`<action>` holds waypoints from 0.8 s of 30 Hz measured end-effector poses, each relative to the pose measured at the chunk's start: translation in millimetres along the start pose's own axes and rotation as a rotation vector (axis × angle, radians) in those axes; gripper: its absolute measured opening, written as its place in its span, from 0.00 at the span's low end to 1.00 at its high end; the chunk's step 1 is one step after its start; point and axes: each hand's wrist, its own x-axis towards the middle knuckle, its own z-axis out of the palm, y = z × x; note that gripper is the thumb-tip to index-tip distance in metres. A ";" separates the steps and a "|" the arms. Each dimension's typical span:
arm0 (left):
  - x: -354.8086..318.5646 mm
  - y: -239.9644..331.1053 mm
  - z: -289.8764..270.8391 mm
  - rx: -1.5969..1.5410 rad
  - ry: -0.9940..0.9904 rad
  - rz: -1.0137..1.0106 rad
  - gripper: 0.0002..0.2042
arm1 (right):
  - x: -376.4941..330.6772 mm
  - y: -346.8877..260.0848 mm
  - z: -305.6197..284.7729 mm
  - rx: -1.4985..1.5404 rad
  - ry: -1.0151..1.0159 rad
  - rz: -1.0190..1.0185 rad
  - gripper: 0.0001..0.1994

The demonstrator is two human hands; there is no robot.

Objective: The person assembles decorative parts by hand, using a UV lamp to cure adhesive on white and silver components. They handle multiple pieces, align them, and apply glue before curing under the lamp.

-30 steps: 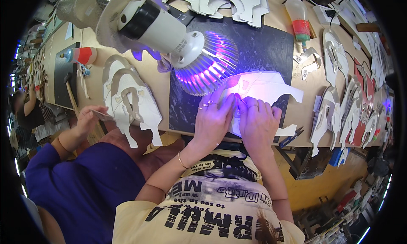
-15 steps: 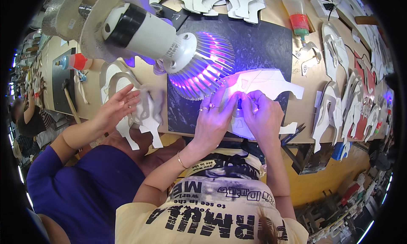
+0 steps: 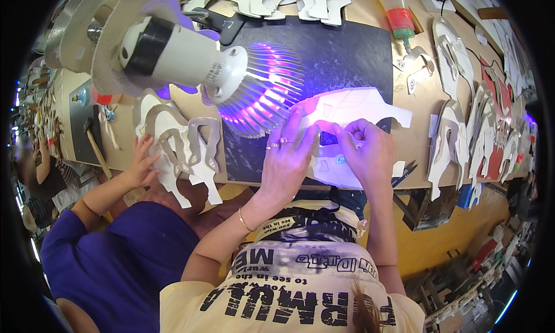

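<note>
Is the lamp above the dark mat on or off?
On. The lamp glows purple and lights the white sheet and both hands below.

The left hand (image 3: 286, 165) and right hand (image 3: 370, 154) cover the middle of the flat white cut-out sheet (image 3: 352, 110); the purple-lit lamp's ribbed metal head (image 3: 260, 96) hides the black mat (image 3: 341, 55) behind it.

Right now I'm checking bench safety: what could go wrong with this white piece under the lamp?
The lamp hangs close over the left hand; lifting it could knock the fins. Both hands, the right hand too, press the white cut piece at the table edge, so it might slip off.
</note>
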 end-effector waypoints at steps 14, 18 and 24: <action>-0.3 1.9 0.0 0.108 -0.067 0.038 0.29 | 3.5 14.3 1.7 0.064 -0.044 0.021 0.13; -4.2 2.0 9.4 0.074 -0.078 0.051 0.30 | 9.9 22.1 6.3 0.192 -0.034 0.033 0.13; -4.9 3.9 9.1 0.201 -0.097 0.050 0.30 | 18.2 3.6 -5.8 0.013 -0.103 0.033 0.15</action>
